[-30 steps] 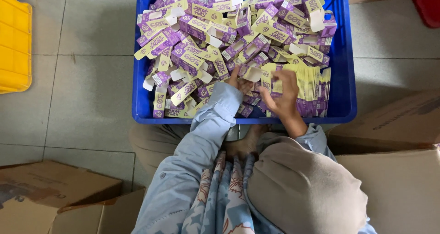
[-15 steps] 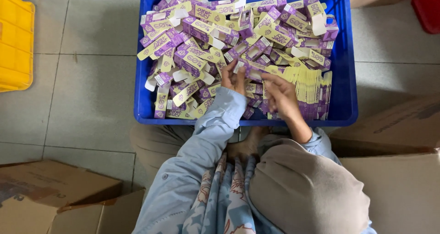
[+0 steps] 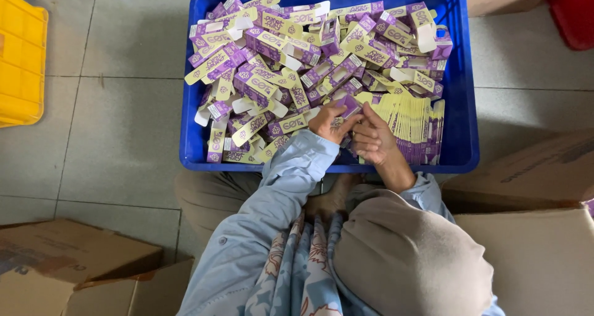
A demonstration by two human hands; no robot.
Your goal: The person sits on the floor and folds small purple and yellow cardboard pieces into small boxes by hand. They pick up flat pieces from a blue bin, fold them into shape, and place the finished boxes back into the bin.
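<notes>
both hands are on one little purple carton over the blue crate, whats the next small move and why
Probably set it on edge against the upright row at the crate's right side. The left hand and right hand pinch one small purple carton together, just left of that row, while the loose cartons fill the rest of the blue crate.

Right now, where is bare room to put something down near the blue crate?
Bare floor tiles lie between the blue crate and yellow bin, and right of the crate. Inside it is crowded: purple cartons everywhere around both hands.
</notes>
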